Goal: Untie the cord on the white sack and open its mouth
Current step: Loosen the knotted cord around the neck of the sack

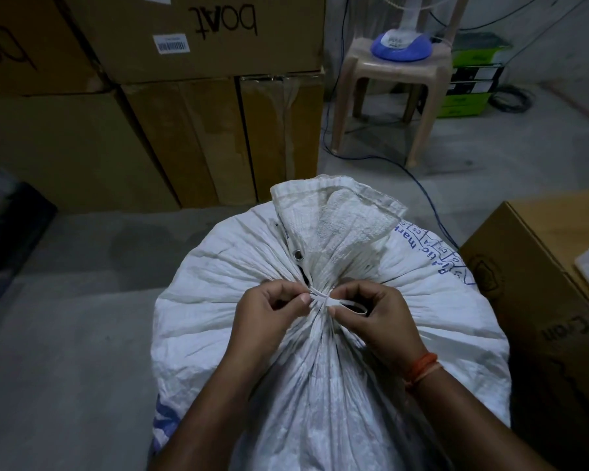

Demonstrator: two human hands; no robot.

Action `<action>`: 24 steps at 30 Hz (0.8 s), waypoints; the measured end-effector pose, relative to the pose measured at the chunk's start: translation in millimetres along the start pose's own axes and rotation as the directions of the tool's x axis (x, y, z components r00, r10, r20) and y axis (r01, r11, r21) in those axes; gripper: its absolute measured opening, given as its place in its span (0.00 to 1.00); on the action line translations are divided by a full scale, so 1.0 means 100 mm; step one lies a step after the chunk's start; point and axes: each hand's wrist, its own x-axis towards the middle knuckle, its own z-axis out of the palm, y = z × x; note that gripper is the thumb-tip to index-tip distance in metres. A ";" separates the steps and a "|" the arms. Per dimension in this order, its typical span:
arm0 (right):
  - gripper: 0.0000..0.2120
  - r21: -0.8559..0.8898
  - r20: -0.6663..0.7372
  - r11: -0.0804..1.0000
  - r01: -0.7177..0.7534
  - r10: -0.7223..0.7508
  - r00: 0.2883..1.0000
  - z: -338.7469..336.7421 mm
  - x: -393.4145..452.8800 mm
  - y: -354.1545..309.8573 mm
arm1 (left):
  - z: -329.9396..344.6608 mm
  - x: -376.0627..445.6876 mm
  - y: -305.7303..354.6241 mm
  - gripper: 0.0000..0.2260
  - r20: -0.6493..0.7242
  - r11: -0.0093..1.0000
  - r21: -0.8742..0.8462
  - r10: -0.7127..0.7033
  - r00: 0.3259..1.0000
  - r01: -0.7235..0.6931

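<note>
Stacked cartons (198,96) fill the back left, top one hand-marked "boat" upside down. White sack (225,294) stands on the concrete floor (65,334), centre frame, neck bunched and tied, blue print on its right side unreadable. Open carton (541,300) just beside it on the right; plastic stool (388,96) behind. Floor left of sack is open. Left hand (269,311) fingers pinch the cord (320,295); right hand (374,314) fingers pinch its loop at the knot.
</note>
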 end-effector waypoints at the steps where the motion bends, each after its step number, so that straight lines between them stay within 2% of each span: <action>1: 0.11 -0.004 -0.001 1.000 0.000 0.000 1.000 0.00 0.00 0.00 | 0.01 0.00 -0.01 0.03 0.007 1.000 0.019 0.002 1.000 -0.002; 7: 0.08 -0.019 -0.003 1.000 0.010 -0.010 1.000 -0.01 0.00 0.03 | 0.12 -0.06 0.06 0.04 0.056 0.993 0.106 0.046 0.997 -0.052; 10: 0.10 -0.001 -0.007 1.000 0.010 -0.010 1.000 0.00 0.00 0.02 | 0.10 -0.11 0.15 0.03 -0.046 0.991 0.111 0.079 0.996 -0.073; 12: 0.10 -0.015 -0.015 1.000 0.024 -0.024 1.000 0.00 0.00 0.02 | 0.06 -0.21 0.25 0.09 -0.057 0.995 0.071 0.073 0.996 -0.069; 14: 0.09 -0.064 -0.016 0.997 0.049 -0.050 0.999 0.00 0.00 0.01 | 0.07 -0.34 0.34 0.11 0.000 0.982 0.142 0.126 0.992 -0.125; 16: 0.08 -0.129 -0.025 0.988 0.082 -0.085 0.996 0.00 -0.01 -0.01 | 0.13 -0.43 0.33 0.12 0.044 0.935 0.287 0.205 0.978 -0.209; 18: 0.08 -0.273 -0.050 0.945 0.180 -0.201 0.978 -0.02 -0.02 -0.04 | 0.16 -0.43 0.28 0.14 0.028 0.876 0.406 0.273 0.962 -0.260; 21: 0.08 -0.516 0.010 0.772 0.371 -0.427 0.904 -0.07 -0.05 -0.11 | 0.14 -0.36 0.26 0.14 0.013 0.829 0.465 0.345 0.938 -0.311; 24: 0.07 -0.577 0.048 0.708 0.407 -0.468 0.882 -0.11 -0.08 -0.13 | 0.16 -0.34 0.24 0.12 0.055 0.791 0.498 0.380 0.923 -0.355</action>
